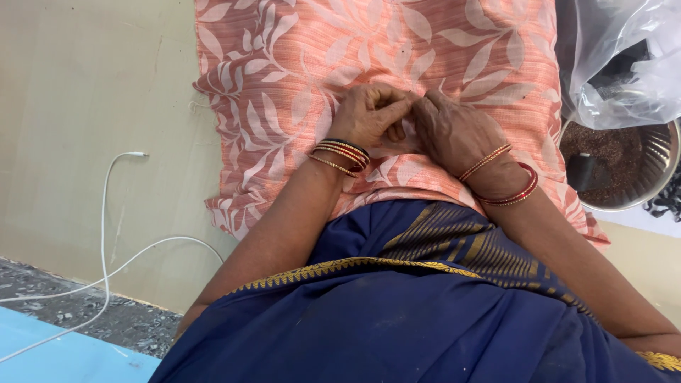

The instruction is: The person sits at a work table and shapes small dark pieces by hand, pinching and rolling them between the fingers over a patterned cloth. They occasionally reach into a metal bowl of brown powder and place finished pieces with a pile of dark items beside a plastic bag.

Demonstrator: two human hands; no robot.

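Observation:
My left hand and my right hand meet over an orange cloth printed with pale leaves, spread out flat in front of me. The fingertips of both hands pinch together at one spot near the cloth's middle. Whatever sits between the fingers is too small to make out. Both wrists carry several red and gold bangles. My dark blue garment with a gold border fills the lower part of the view.
A round metal bowl of dark brown grains stands at the right, with a clear plastic bag above it. A white cable trails over the beige surface at left. A blue sheet lies at the lower left.

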